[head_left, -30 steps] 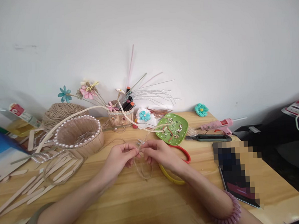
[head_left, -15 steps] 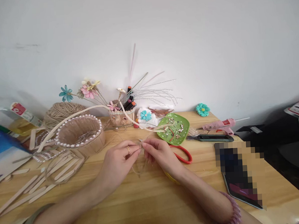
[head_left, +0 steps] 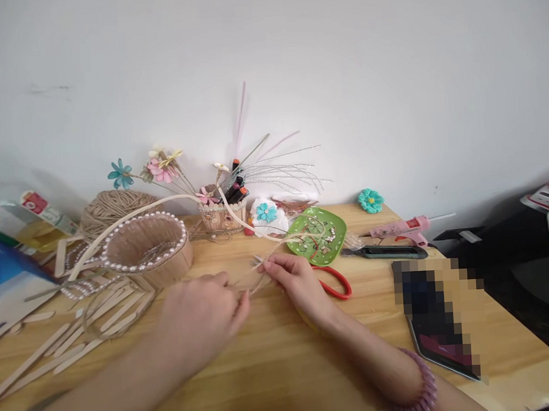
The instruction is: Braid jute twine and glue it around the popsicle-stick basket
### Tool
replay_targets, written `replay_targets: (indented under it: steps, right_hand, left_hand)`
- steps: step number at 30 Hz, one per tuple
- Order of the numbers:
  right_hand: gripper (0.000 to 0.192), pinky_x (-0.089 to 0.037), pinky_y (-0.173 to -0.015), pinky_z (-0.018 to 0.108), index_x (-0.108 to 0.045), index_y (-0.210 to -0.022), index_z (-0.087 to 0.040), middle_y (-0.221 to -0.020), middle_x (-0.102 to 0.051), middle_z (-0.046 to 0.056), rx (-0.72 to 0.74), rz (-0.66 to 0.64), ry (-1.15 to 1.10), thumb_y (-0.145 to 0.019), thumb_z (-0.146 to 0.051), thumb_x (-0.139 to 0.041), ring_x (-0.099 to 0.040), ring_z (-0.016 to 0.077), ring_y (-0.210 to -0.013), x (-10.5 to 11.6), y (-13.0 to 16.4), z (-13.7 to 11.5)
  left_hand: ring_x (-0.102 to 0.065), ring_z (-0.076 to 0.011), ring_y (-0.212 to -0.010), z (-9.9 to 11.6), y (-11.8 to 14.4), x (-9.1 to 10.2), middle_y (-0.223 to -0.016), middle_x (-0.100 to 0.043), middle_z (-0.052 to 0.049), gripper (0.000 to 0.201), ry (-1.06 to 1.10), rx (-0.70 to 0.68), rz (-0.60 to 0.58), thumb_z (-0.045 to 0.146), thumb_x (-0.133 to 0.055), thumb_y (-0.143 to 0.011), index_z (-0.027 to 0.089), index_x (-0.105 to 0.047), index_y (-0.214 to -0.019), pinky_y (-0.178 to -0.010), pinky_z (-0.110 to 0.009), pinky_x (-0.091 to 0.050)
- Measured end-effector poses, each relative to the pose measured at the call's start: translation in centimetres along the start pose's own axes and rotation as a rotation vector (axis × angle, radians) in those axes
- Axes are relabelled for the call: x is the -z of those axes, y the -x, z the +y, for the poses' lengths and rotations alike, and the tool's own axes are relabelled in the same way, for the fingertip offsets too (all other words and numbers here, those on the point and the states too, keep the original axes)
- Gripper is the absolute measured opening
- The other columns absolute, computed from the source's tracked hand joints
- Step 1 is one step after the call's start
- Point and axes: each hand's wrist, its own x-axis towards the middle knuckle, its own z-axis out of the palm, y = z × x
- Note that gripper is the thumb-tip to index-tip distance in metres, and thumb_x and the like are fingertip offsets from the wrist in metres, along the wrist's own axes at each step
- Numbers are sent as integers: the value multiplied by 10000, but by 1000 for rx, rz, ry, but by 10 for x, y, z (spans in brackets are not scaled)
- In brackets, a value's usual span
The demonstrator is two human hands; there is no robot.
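My left hand (head_left: pixel 202 316) sits low and centre in the frame, blurred, back up, fingers curled toward my right. My right hand (head_left: pixel 294 284) is just right of centre, thumb and forefinger pinched together, its forearm running to the lower right corner.

Wooden tabletop (head_left: pixel 283 364) against a white wall. Beyond the fingers: green dish (head_left: pixel 316 235) of beads, craft-stick pen cup (head_left: pixel 222 215) with markers and paper flowers, white bundle bearing a teal flower (head_left: pixel 266 213). Left of the fingers: pearl-rimmed craft-stick basket (head_left: pixel 145 243), ball of jute twine (head_left: pixel 111 208), loose craft sticks (head_left: pixel 65 339). Right of the fingers: red-handled scissors (head_left: pixel 336 283), dark utility knife (head_left: pixel 387 252), pink glue gun (head_left: pixel 402 227), teal crochet flower (head_left: pixel 370 200), tablet (head_left: pixel 440 344), partly pixelated.
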Motion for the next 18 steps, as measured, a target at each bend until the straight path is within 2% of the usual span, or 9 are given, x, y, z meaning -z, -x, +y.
replay_targets:
  steps: [1,2,5,6,8,10,13,15,18]
  right_hand:
    - [222,-273,-520,220,-613,-698,-139,-551,-416,-38,35,-15,81,-823,-268,-483,-359,92,-540,1,1,-2]
    - [219,-282,-536,219,-605,-680,-142,-562,-430,-34,71,-54,160,-826,-235,-472,-373,95,-558,2,2,-5]
    - [215,-295,-557,219,-573,-645,-150,-580,-467,-28,158,-219,329,-820,-161,-449,-399,95,-570,1,9,-14]
    - [219,-292,-553,218,-552,-625,-152,-574,-463,-30,182,-254,362,-818,-150,-448,-393,92,-560,-1,11,-16]
    - [244,-271,-529,216,-491,-575,-158,-538,-421,-42,217,-297,409,-817,-151,-461,-355,84,-525,-5,15,-20]
    - [290,-247,-507,217,-422,-537,-164,-507,-367,-54,239,-325,431,-824,-166,-470,-313,77,-498,-9,18,-21]
    - [317,-236,-494,218,-409,-536,-164,-509,-341,-56,227,-325,392,-848,-206,-456,-300,76,-495,-12,20,-20]
    - [307,-243,-490,217,-470,-571,-158,-529,-358,-49,193,-296,327,-863,-249,-443,-320,81,-510,-12,19,-18]
    - [300,-261,-486,213,-550,-641,-147,-544,-389,-41,165,-283,213,-868,-312,-444,-346,86,-521,-13,18,-15]
  left_hand:
    - [-507,-166,-377,-6,-2,8,-451,-603,-36,421,109,42,-130,363,-480,-817,179,-622,-466,-403,-278,-227]
    - [-536,-178,-428,-11,-5,14,-474,-620,-35,418,222,122,-180,414,-465,-822,191,-659,-526,-435,-275,-266]
    - [-589,-187,-626,-23,-16,18,-718,-701,-45,362,614,464,-26,452,-446,-830,204,-706,-785,-569,-278,-374]
    - [-595,-183,-686,-23,-20,14,-794,-710,-39,325,796,503,-46,455,-498,-804,207,-697,-872,-609,-270,-392]
    - [-572,-152,-666,-21,-28,2,-839,-714,-31,326,1134,490,-209,412,-630,-717,199,-687,-958,-593,-241,-393]
    - [-455,-83,-496,-17,-32,-8,-761,-702,-24,259,1407,485,-340,383,-637,-716,176,-712,-853,-469,-206,-317]
    - [-298,-29,-411,-12,-34,-12,-672,-657,-11,172,1694,590,-239,304,-649,-716,139,-690,-685,-395,-184,-209]
    - [-330,-15,-419,-12,-32,-8,-664,-624,1,131,1859,667,-112,249,-661,-712,130,-657,-658,-397,-160,-229]
    - [-399,-6,-432,-13,-31,-3,-626,-567,21,134,2005,722,-25,220,-654,-729,122,-613,-647,-408,-128,-276]
